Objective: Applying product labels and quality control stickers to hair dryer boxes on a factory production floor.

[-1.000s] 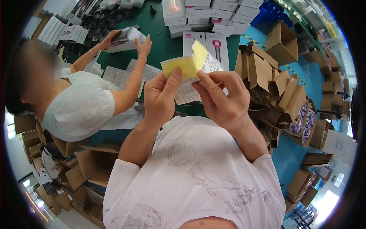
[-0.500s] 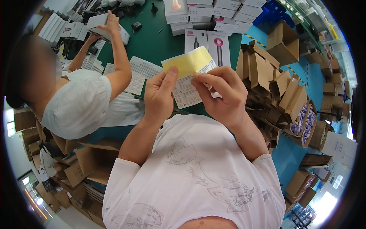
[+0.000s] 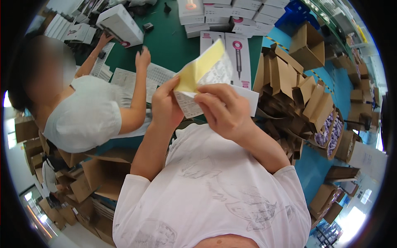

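In front of my chest, a sheet of printed labels with a yellow backing point(image 3: 190, 78) is held up in both hands, creased and partly curled. My left hand point(image 3: 167, 103) grips its left edge between thumb and fingers. The fingers of my right hand point(image 3: 225, 108) are pinched at the middle of the sheet, where a white printed part point(image 3: 219, 70) angles away from the yellow. Just beyond lies a white box point(image 3: 244, 53) with a picture of a wand-like styling tool; the sheet and my hands cover part of it.
Stacked white boxes point(image 3: 217, 12) stand at the back of the green table point(image 3: 165, 41). At my left a co-worker point(image 3: 87, 111) sits by another white box point(image 3: 120, 27) and printed sheets point(image 3: 124, 80). Open cardboard cartons point(image 3: 285, 78) crowd the right side.
My right hand has shifted left and lower, and the sheet has tilted and bent, showing more white. The co-worker's box now stands on the table, with one of their hands drawn back from it.
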Motion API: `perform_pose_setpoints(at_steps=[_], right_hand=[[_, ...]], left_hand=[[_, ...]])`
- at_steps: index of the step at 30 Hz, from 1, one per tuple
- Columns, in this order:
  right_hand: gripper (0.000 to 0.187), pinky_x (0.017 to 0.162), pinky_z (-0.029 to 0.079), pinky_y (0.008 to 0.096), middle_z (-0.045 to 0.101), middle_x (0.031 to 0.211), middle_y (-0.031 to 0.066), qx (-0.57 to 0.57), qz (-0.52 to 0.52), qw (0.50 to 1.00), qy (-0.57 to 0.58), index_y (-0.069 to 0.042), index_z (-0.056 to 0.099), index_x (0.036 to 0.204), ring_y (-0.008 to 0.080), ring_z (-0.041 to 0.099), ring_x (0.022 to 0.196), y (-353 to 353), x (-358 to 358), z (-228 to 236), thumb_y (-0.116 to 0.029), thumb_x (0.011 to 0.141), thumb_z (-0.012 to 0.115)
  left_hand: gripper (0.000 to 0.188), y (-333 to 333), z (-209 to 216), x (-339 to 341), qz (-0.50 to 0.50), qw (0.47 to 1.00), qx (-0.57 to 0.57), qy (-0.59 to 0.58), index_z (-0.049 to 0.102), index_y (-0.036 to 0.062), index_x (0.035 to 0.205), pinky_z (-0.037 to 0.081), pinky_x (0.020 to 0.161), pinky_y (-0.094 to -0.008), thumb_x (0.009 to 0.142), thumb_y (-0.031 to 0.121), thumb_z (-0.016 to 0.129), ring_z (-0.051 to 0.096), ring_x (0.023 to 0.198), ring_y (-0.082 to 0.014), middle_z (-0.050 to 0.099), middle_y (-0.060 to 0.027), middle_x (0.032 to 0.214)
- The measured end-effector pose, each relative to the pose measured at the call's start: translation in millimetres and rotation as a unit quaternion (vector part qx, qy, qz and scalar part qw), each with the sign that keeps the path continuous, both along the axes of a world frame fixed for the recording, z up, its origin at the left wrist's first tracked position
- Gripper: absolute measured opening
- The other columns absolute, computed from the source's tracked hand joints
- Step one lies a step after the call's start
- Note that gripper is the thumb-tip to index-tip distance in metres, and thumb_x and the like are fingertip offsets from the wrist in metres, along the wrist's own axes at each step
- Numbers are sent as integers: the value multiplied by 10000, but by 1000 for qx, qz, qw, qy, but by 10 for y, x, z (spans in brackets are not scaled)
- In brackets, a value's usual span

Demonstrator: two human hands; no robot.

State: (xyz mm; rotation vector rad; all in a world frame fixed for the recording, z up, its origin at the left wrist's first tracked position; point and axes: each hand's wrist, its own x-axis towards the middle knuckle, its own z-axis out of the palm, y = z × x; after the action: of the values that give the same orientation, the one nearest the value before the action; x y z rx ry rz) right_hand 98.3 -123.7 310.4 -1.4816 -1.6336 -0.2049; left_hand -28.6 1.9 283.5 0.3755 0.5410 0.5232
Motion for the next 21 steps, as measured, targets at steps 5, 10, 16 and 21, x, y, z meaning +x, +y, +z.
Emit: perform_pose_setpoints(at_steps=[5, 10, 16, 21], right_hand=[[301, 665, 592, 349, 667, 1060, 148, 35, 50, 997, -39, 23, 673, 1000, 294, 700, 882, -31, -57, -48, 38, 707, 737], [221, 696, 569, 313, 680, 1061, 179, 75, 84, 986, 127, -3, 657, 975, 266, 693, 831, -132, -27, 80, 68, 785, 745], [104, 655, 591, 244, 670, 1076, 108, -68, -80, 832, 545, 17, 706, 1009, 126, 662, 872, -543, 392, 138, -49, 929, 695], [176, 558, 521, 211, 698, 846, 61, -113, -155, 780, 596, 17, 717, 1019, 79, 623, 730, -796, 668, 23, -124, 916, 736]], left_hand=[[410, -23, -178, -52, 59, 995, 76, 38, 530, -37, 1296, 503, 984, -402, 1046, 256, 388, 636, 1121, -260, 625, -166, 1228], [490, 193, -411, -141, 149, 984, 65, 74, 508, -15, 1348, 511, 1014, -447, 1070, 355, 346, 633, 1173, -291, 618, -170, 1301], [464, 518, -756, -227, 272, 949, 155, 32, 468, 3, 1389, 478, 1060, -445, 1091, 333, 336, 579, 1242, -281, 576, -150, 1351], [499, 678, -1322, -5, 280, 937, 206, 35, 383, 98, 1481, 470, 1057, -536, 1086, 396, 314, 529, 1301, -342, 507, -157, 1431]])
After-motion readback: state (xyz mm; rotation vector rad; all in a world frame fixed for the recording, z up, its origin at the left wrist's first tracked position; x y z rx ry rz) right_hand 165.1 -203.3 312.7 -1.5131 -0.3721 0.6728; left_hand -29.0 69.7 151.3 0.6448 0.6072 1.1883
